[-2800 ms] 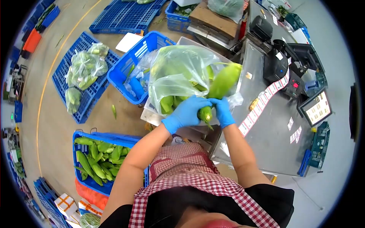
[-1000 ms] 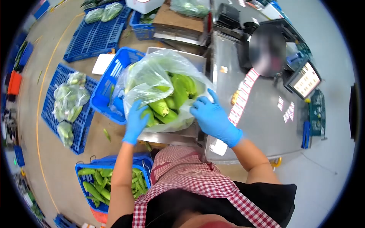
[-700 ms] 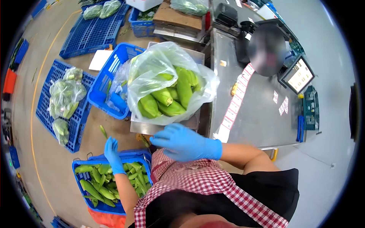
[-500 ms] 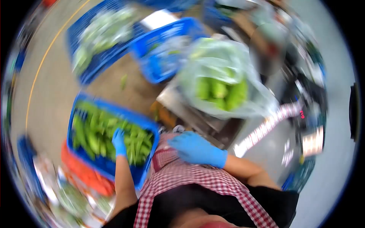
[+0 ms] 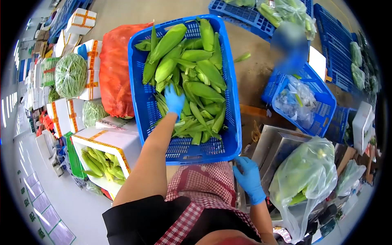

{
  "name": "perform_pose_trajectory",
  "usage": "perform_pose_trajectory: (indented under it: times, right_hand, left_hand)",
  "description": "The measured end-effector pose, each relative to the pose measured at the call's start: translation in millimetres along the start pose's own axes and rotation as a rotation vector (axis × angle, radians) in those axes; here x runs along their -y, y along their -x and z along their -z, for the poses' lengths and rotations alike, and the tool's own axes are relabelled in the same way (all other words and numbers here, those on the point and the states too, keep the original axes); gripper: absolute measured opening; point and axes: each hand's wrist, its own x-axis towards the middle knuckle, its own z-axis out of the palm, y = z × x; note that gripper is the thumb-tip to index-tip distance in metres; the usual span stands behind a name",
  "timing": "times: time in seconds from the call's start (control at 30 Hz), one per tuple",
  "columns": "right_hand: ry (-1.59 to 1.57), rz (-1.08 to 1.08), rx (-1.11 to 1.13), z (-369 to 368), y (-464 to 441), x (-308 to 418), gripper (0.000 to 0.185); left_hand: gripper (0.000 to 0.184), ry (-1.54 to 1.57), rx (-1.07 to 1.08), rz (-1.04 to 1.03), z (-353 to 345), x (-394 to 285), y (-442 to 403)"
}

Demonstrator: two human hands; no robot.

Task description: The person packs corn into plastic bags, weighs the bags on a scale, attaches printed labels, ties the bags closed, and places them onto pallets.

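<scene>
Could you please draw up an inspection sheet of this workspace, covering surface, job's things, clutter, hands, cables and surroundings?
Surface: metal surface, partly hidden by the plastic bag.
Job's things: green corn ears piled in the blue crate; the bag holds green contents.
Clutter: loose green piece on the floor; second blue crate holding crumpled plastic.
Hands: left hand among the ears, grasp unclear; right hand open by the crate's near right corner, nothing seen in it.
Cables: nothing seen.
Surroundings: red sack left of the crate; white box of green produce; blue pallets beyond.
</scene>
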Motion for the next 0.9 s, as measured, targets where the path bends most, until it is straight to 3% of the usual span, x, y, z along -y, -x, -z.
perform_pose_trajectory:
  times: [0.03, 0.1, 0.17, 0.23, 0.3, 0.33, 0.43, 0.47, 0.5, 0.53, 0.57, 0.63, 0.73, 0.8, 0.87, 0.9]
  right_hand:
    - [-0.111, 0.040, -0.047, -12.1, -18.7, -1.8, 0.042]
    - [-0.336, 0.112, -0.148, -40.9, -73.1, 1.0, 0.046]
    - [-0.220, 0.180, -0.157, -65.6, -143.3, -1.8, 0.056]
    - [0.005, 0.247, -0.242, -88.4, -223.1, -13.0, 0.062]
    - [0.290, 0.177, -0.323, -109.3, -294.3, -30.4, 0.063]
    - [0.408, 0.122, -0.291, -119.3, -316.5, -42.3, 0.063]
    - [0.613, -0.047, -0.175, -150.2, -358.7, -83.2, 0.062]
    - [0.591, -0.083, -0.123, -162.6, -368.2, -100.3, 0.062]
    - [0.575, -0.110, -0.063, -169.2, -369.5, -108.6, 0.062]
    - [0.363, -0.219, 0.108, -145.7, -343.6, -80.4, 0.062]
    - [0.122, -0.208, 0.202, -174.2, -340.6, -109.0, 0.066]
    - [-0.931, -0.499, 0.313, -138.5, -265.9, -54.4, 0.059]
    - [-1.257, -0.427, 0.175, -119.4, -166.1, -29.9, 0.051]
    - [-1.278, -0.359, 0.078, -76.3, -90.9, -13.8, 0.052]
    - [-1.383, -0.285, 0.070, -43.9, -20.7, -21.1, 0.061]
    - [-1.460, -0.237, -0.023, -23.0, 18.4, -21.9, 0.063]
  left_hand:
    - [0.080, -0.112, -0.028, -0.033, 5.8, -2.9, -22.9]
    - [0.082, -0.220, -0.139, -0.170, 7.2, 1.5, -68.3]
    - [0.088, -0.287, -0.080, -0.255, 0.9, 19.0, -109.0]
    - [0.091, -0.435, 0.010, -0.182, 5.0, 9.1, -130.4]
    - [0.092, -0.458, 0.117, 0.016, 5.2, -9.8, -146.7]
    - [0.093, -0.474, 0.171, 0.110, 1.5, -12.7, -152.2]
    - [0.094, -0.492, 0.107, 0.104, -7.2, -5.5, -155.4]
    - [0.088, -0.469, 0.158, 0.125, -5.4, -8.0, -154.8]
    - [0.081, -0.168, 0.337, 0.253, -1.4, -4.0, -149.3]
    - [0.074, 0.140, 0.511, 0.383, 4.6, 1.7, -140.2]
    - [0.067, 0.459, 0.678, 0.501, 12.6, -0.3, -128.9]
    - [0.058, 1.125, 0.729, 0.676, 37.7, -15.5, -62.3]
    - [0.049, 1.487, 0.769, 0.890, 69.0, -13.0, 37.4]
    - [0.063, 1.525, 0.837, 0.848, 96.3, -13.7, 104.8]
    - [0.072, 1.534, 1.145, 0.542, 128.5, -63.1, 152.0]
    - [0.073, 1.547, 1.352, 0.565, 129.9, -83.2, 166.3]
